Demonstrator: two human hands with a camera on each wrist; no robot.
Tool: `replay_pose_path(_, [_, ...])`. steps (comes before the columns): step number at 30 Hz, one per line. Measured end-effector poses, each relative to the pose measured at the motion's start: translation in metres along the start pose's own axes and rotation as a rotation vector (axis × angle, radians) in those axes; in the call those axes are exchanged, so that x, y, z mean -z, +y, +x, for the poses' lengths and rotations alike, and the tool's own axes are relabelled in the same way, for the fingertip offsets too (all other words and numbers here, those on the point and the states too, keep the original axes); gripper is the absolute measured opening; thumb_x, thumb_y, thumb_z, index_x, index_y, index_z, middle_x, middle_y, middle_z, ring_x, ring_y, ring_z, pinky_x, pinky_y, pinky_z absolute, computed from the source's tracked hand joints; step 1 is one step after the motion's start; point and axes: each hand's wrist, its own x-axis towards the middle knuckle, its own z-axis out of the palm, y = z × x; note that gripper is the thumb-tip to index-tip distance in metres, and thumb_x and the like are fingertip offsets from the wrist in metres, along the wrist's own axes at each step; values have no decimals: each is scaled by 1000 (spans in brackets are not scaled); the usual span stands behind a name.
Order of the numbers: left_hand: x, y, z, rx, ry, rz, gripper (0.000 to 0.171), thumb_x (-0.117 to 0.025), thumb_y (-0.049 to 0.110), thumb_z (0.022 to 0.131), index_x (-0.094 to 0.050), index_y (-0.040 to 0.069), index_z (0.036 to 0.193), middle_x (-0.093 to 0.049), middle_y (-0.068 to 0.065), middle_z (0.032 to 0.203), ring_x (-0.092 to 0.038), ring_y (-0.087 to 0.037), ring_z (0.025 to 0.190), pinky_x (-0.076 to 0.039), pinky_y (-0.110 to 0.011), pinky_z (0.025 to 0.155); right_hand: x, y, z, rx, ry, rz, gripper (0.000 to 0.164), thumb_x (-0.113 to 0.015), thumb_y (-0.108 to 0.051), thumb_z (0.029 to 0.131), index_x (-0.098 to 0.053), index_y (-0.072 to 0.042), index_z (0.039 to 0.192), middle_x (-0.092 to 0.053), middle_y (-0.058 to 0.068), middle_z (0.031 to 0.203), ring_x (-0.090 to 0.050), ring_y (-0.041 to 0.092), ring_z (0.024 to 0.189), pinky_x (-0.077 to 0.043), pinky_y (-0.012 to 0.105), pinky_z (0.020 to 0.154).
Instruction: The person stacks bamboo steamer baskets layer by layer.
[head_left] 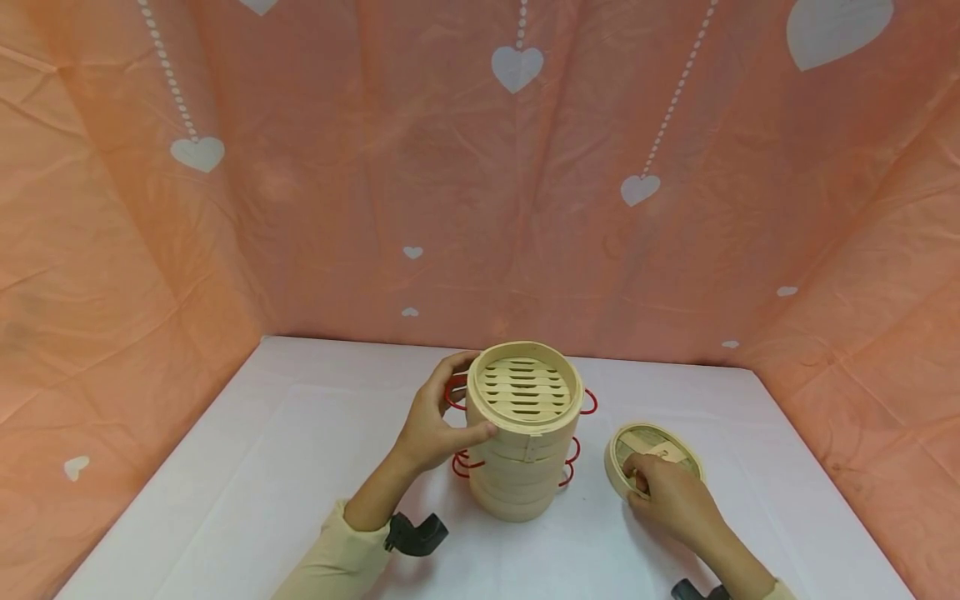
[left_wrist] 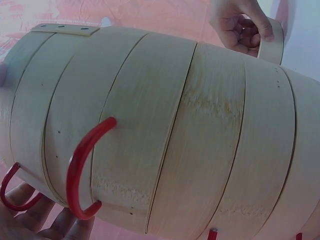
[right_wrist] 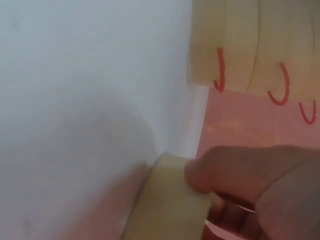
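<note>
A tall stack of round bamboo steamer baskets (head_left: 517, 475) with red side handles stands upright on the table. The top basket (head_left: 525, 392) shows its slatted floor, with nothing lying on it. My left hand (head_left: 438, 417) grips this top basket from the left, thumb on the front wall and fingers round the back. To the right of the stack, a round woven bamboo lid (head_left: 660, 442) lies low over the table. My right hand (head_left: 667, 496) pinches its near rim; in the right wrist view the thumb (right_wrist: 205, 175) presses on the outer side of the rim.
The white-covered table (head_left: 300, 467) runs back to an orange-pink cloth (head_left: 450, 167) with white hearts, which also closes both sides. A red handle (left_wrist: 80, 170) sticks out near my left fingers. Black wrist mounts (head_left: 416, 535) sit on both wrists.
</note>
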Motion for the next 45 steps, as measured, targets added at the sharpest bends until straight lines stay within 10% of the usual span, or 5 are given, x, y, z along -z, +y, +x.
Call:
replay_pose_path(21, [1,2,2,13,-3,3,79,-82,21,69,-45,8,138,-53,-11,135,-55,-29,121,-51,-39,96,1,5,1,140,353,-117,27,-70,-5,64,-65,-18,87,-58,0,75,-56,21,69,-41,40,54])
replay_pose_path(45, [3,-1,1,-1,-12,10,80,-84,27,71,-45,9,138,-52,-11,136,-56,-29,120,-52,-34,94,20,-5,2,172,493,0,29,-72,-3,63,-68,-18,87,-51,-5,71,-50,15,70,-33,32,56])
